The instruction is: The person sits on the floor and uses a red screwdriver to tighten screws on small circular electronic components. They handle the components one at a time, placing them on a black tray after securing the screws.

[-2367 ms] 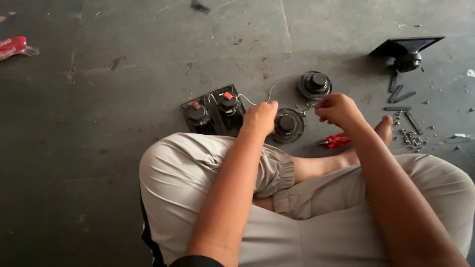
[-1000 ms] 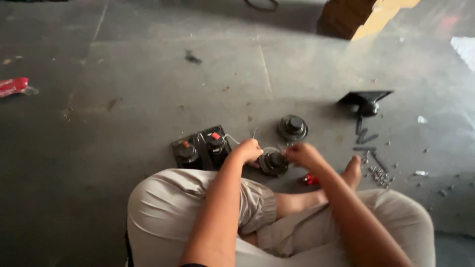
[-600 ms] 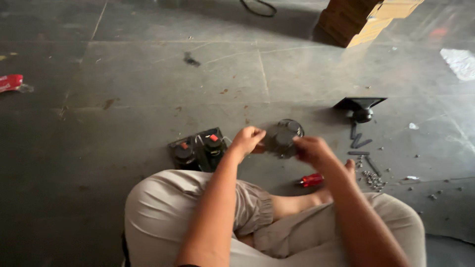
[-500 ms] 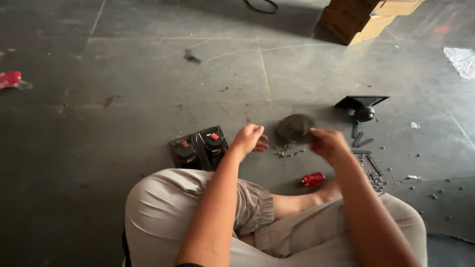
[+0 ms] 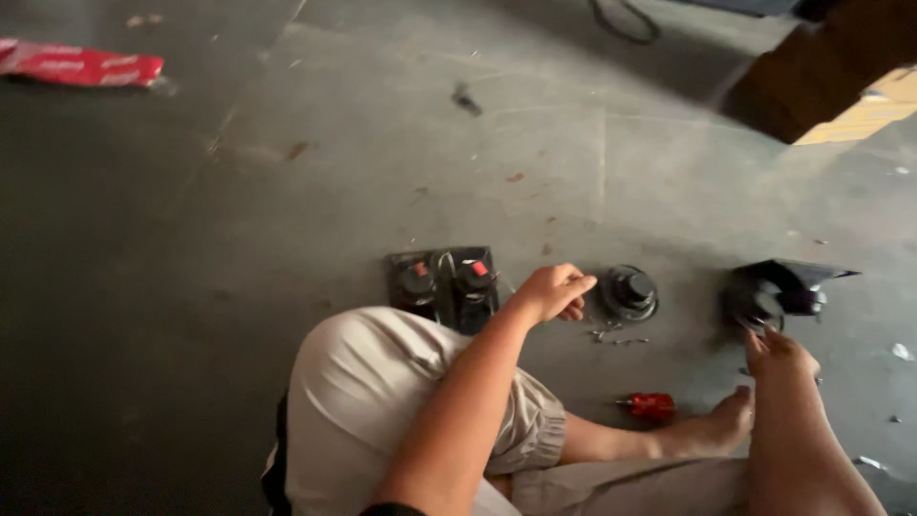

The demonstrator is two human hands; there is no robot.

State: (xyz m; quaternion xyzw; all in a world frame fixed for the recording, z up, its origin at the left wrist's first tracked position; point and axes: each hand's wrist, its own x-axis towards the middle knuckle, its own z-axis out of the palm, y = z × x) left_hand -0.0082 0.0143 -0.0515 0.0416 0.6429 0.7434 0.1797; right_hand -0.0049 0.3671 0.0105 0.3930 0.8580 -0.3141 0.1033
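I sit cross-legged on a grey concrete floor [image 5: 287, 210]. My left hand [image 5: 554, 291] hovers with loosely curled fingers and nothing in it, between a black panel with two red-tipped knobs [image 5: 444, 287] and a round black speaker driver [image 5: 628, 291]. Out to the right, my right hand [image 5: 778, 355] has its fingertips closed on the lower rim of a second dark round driver [image 5: 757, 304]. This driver rests against a black angled housing [image 5: 800, 280]. Small screws [image 5: 611, 334] lie by the first driver.
A red-handled screwdriver [image 5: 650, 406] lies beside my bare foot [image 5: 731, 420]. A red packet [image 5: 81, 65] lies far left. Stacked brown boxes [image 5: 831, 67] and a dark cable [image 5: 626, 19] are at the back right. White scraps dot the floor at the right.
My right hand lifted a round driver from in front of me and carried it right to the angled housing. My left hand let go and stayed put. The view swung left and down.
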